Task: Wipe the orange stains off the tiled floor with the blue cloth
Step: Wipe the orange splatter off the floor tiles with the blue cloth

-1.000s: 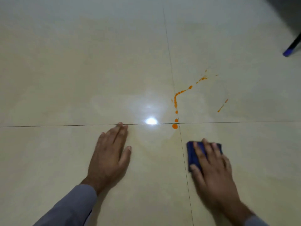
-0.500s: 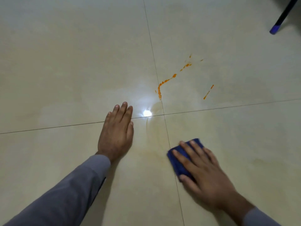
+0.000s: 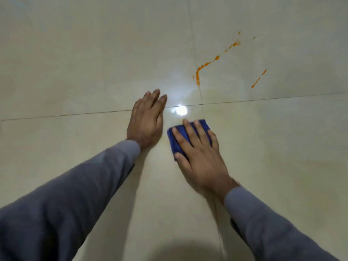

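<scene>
A trail of orange stains runs up and to the right across the cream tiled floor, with a separate orange streak further right. A folded blue cloth lies flat on the floor just below the tile joint. My right hand presses on the cloth with straight, spread fingers; most of the cloth is hidden under it. My left hand rests flat on the floor left of the cloth, fingers straight and together, fingertips across the joint. The stains lie beyond both hands.
Grout lines cross near a bright light reflection between the hands. A faint yellowish smear shows on the tile around the crossing. A dark shadow falls at the bottom edge.
The two lowest orange drops near the grout crossing are gone. My right hand has slid the cloth left, close to my left hand. The view has shifted, so the dark pole at top right is out of frame.
</scene>
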